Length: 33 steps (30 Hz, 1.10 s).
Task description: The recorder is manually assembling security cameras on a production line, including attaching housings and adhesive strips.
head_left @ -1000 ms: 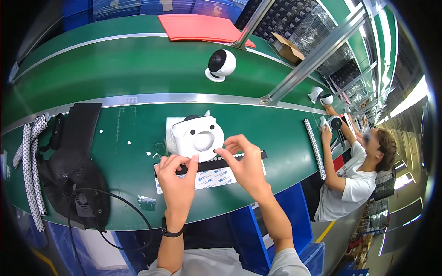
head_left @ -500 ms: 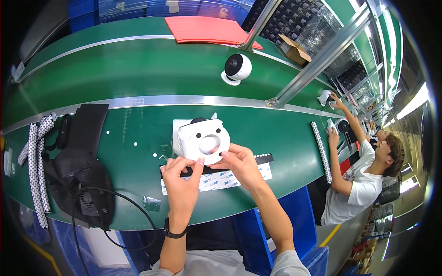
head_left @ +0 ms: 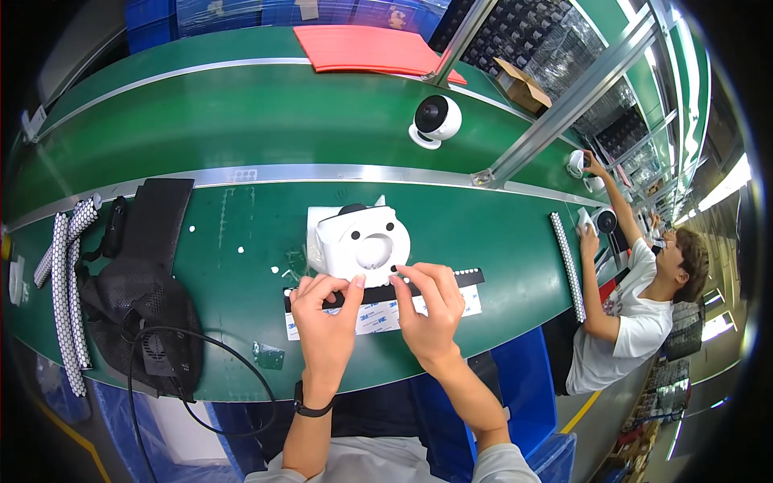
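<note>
A white camera lies with its round base facing up, showing a hollow centre and three black dots near the rim. My left hand pinches the base's lower left edge between thumb and fingers. At the lower right edge, my right hand has thumb and forefinger close together at a black dot; whatever is between them is too small to make out. Beneath both hands lies a sheet with a black strip and white printed backing paper.
Left on the green bench are a black mesh bag, a cable and honeycomb-patterned tubes. Another white camera stands beyond the metal rail, below red foam sheets. A co-worker handles similar pieces at right.
My right hand has shifted from the camera's right side down to its lower edge, thumb now below the black dot. My left hand keeps its hold. The view has shifted slightly.
</note>
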Each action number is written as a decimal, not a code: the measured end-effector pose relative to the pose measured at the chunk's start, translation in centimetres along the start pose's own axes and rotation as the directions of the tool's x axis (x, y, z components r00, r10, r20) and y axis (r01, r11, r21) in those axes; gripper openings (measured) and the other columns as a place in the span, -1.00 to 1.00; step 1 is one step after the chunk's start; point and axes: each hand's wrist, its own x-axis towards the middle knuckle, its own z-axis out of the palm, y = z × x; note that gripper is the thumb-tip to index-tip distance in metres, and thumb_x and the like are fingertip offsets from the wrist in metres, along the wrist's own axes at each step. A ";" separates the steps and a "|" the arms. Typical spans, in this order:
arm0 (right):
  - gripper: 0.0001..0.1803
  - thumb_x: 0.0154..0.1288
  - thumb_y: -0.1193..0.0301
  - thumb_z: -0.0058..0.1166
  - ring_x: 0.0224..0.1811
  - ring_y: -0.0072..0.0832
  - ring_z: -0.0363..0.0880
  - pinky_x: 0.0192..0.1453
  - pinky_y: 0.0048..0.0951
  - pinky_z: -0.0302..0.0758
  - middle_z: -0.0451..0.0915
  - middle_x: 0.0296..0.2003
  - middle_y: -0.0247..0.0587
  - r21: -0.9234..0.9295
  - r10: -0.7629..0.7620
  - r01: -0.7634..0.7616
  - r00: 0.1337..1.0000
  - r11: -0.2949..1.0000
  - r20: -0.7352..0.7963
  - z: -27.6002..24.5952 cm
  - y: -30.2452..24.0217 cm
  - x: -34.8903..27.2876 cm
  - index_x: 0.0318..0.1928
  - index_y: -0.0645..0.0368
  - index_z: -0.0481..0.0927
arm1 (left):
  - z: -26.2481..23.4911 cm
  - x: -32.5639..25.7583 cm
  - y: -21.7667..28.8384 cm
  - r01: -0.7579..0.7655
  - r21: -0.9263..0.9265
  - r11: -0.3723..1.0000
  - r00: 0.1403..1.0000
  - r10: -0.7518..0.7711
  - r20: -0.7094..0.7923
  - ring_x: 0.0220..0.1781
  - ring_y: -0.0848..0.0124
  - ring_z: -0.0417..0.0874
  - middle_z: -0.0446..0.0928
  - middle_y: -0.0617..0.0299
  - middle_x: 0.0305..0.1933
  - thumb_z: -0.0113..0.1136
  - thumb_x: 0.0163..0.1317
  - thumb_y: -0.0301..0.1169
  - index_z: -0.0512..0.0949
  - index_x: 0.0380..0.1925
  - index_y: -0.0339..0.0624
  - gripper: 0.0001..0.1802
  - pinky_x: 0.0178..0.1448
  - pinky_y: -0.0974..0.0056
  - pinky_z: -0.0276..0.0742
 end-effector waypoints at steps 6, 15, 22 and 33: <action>-0.86 0.29 0.60 0.42 -0.38 -0.27 0.77 -0.30 -0.30 0.59 0.75 -0.31 -0.19 0.052 0.294 -0.296 0.955 0.954 0.036 0.1 -1.7 -0.1 -0.17 0.21 0.72 | 0.2 -0.1 0.0 -0.090 0.044 0.995 0.996 0.091 -0.017 -0.35 0.39 0.32 0.44 0.25 -0.57 0.53 0.25 -0.45 0.61 -0.50 -0.36 -0.72 -0.12 0.20 0.22; -0.93 0.49 0.57 0.22 -0.36 -0.17 0.80 -0.26 -0.22 0.63 0.75 -0.34 -0.06 0.010 0.474 -0.478 0.873 0.878 0.112 0.8 -2.3 -0.2 -0.09 0.26 0.62 | 0.6 -0.4 0.2 -0.101 0.129 0.987 0.994 0.104 -0.018 -0.33 0.36 0.35 0.43 0.26 -0.54 0.52 0.26 -0.41 0.61 -0.50 -0.32 -0.72 -0.06 0.17 0.20; -0.98 0.55 0.65 0.10 -0.29 -0.42 0.78 -0.20 -0.38 0.64 0.69 -0.30 -0.11 0.202 0.452 -0.464 0.886 0.862 0.105 0.1 -2.1 -1.9 -0.08 0.35 0.56 | 0.6 -0.5 0.0 -0.113 0.156 0.981 0.992 0.120 -0.036 -0.32 0.34 0.36 0.44 0.27 -0.51 0.51 0.28 -0.39 0.61 -0.48 -0.28 -0.73 -0.02 0.17 0.20; -0.95 0.50 0.68 0.14 -0.27 -0.41 0.77 -0.14 -0.41 0.67 0.70 -0.26 -0.13 0.191 0.405 -0.427 0.903 0.884 0.145 0.5 -0.9 -1.1 -0.09 0.36 0.60 | 0.6 -0.6 0.0 -0.117 0.165 0.979 0.991 0.125 -0.038 -0.33 0.36 0.38 0.47 0.28 -0.52 0.54 0.25 -0.40 0.62 -0.48 -0.28 -0.73 -0.03 0.18 0.22</action>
